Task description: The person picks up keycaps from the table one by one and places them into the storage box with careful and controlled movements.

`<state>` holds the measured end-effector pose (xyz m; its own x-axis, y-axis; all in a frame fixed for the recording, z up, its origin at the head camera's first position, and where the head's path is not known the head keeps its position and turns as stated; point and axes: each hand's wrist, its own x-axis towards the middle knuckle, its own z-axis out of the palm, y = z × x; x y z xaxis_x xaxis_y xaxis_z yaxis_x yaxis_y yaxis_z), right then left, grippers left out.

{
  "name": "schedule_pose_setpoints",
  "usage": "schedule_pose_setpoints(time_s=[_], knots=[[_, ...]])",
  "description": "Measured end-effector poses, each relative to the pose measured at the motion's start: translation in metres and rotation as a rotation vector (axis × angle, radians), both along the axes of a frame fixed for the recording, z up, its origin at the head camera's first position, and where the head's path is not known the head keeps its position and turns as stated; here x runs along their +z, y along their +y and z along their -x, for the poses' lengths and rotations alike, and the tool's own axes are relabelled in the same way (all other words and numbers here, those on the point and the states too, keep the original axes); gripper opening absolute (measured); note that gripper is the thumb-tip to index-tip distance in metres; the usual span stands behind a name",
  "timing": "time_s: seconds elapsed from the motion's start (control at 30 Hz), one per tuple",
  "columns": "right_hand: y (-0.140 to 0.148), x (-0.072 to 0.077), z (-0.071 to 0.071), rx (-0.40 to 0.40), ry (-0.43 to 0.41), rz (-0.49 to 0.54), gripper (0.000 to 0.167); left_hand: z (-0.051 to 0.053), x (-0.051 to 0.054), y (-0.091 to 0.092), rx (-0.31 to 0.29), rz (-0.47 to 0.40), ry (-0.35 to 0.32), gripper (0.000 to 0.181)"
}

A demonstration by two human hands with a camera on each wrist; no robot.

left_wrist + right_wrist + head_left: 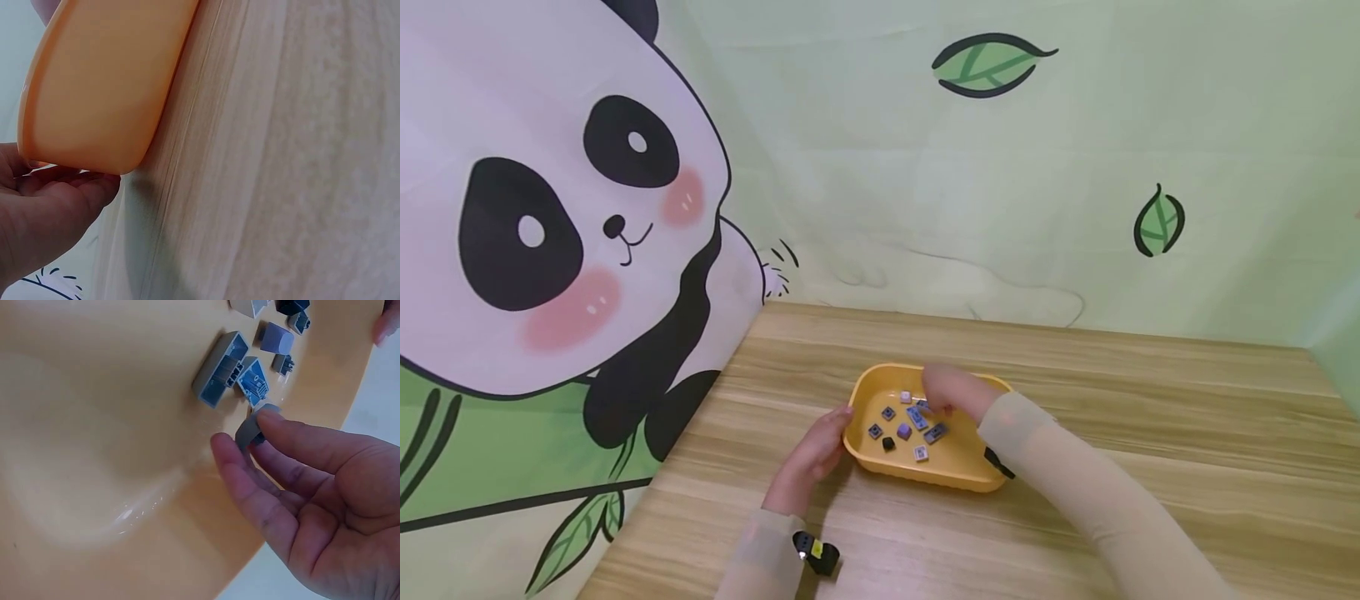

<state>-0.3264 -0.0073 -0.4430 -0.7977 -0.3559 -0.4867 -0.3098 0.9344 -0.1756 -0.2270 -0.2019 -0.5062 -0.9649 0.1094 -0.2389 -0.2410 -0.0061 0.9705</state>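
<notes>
A yellow plastic tray (917,475) stands on the wooden table with several keycaps in it. My left hand (812,454) grips the tray's left end; in the left wrist view its fingers (94,190) bear on the end wall. Over the far side of the tray, my right hand (955,392) pinches a grey keycap (249,430) between thumb and fingers. Close to those fingertips lie an upturned keycap with a blue inside (252,381) and a longer grey keycap (215,369). A purple keycap (904,431), a black keycap (889,443) and a white keycap (921,453) lie nearby.
The wood-grain table (1150,417) extends around the tray. Behind it hangs a pale green backdrop (865,167) printed with a panda and leaves. A small black device (818,554) sits at the left wrist.
</notes>
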Motion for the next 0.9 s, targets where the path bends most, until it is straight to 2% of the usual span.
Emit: schedule_pose_setpoints(time_s=[0.07, 0.17, 0.4, 0.57, 0.77, 0.9], knots=[[-0.001, -0.002, 0.001, -0.019, -0.020, -0.015, 0.008, 0.000, 0.000, 0.000, -0.006, 0.000, 0.003, 0.053], [-0.003, -0.003, 0.001, -0.034, -0.027, -0.019, 0.015, 0.000, -0.001, -0.001, -0.011, -0.008, 0.002, 0.053], [-0.008, -0.004, -0.001, 0.000, -0.011, -0.075, 0.021, 0.002, -0.004, -0.002, -0.012, -0.021, 0.001, 0.053], [-0.010, -0.002, -0.001, -0.059, -0.071, -0.055, 0.027, 0.003, -0.005, -0.002, -0.015, -0.018, 0.006, 0.052], [-0.011, -0.001, -0.003, -0.154, -0.118, -0.018, 0.019, 0.004, -0.005, -0.003, -0.014, -0.020, 0.009, 0.052], [-0.012, 0.000, -0.004, -0.157, -0.129, -0.025, 0.012, 0.003, -0.004, -0.003, -0.016, -0.025, 0.007, 0.052]])
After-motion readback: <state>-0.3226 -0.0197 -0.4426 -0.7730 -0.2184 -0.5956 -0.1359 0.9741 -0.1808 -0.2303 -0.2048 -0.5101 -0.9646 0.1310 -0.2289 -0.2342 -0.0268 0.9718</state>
